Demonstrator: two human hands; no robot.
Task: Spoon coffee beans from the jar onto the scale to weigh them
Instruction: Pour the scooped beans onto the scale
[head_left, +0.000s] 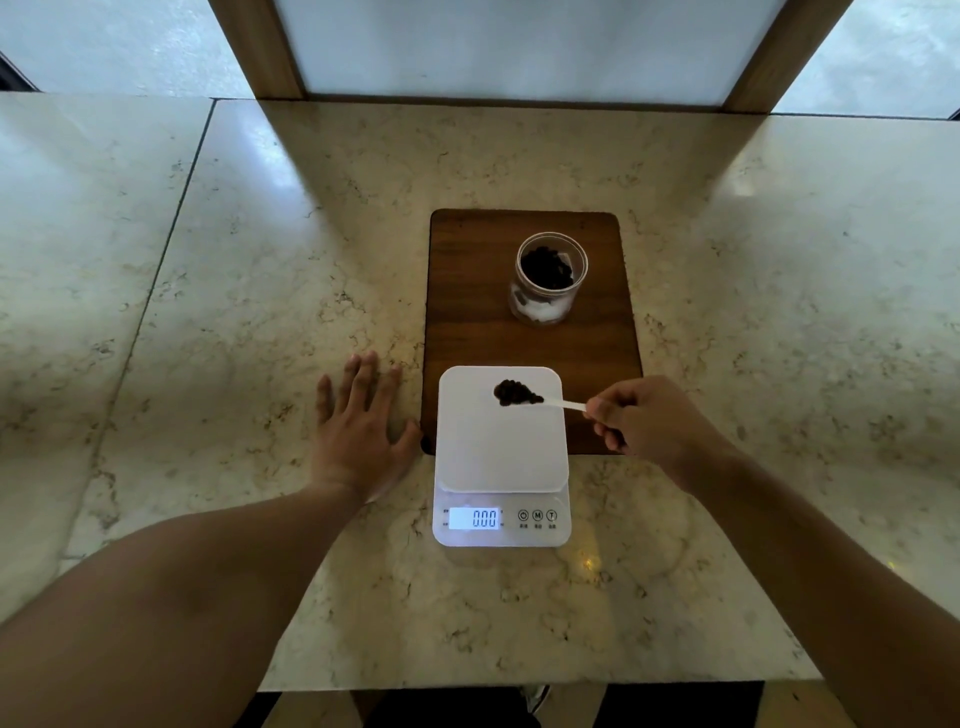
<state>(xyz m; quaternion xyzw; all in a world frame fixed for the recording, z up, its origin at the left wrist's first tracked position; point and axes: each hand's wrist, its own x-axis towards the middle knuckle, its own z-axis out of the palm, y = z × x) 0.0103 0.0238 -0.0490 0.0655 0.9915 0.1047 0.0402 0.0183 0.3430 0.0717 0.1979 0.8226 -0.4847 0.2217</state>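
A white digital scale sits at the near end of a dark wooden board; its display reads 000. My right hand pinches the handle of a white spoon. The spoon's bowl is heaped with dark coffee beans and hovers over the far part of the scale's platform. An open clear jar with more beans stands on the board behind the scale. My left hand lies flat on the counter, fingers spread, just left of the scale.
The marble counter stretches wide to both sides, with a seam at the left. A wooden-framed panel rises at the back edge. The counter's near edge runs along the bottom of the view.
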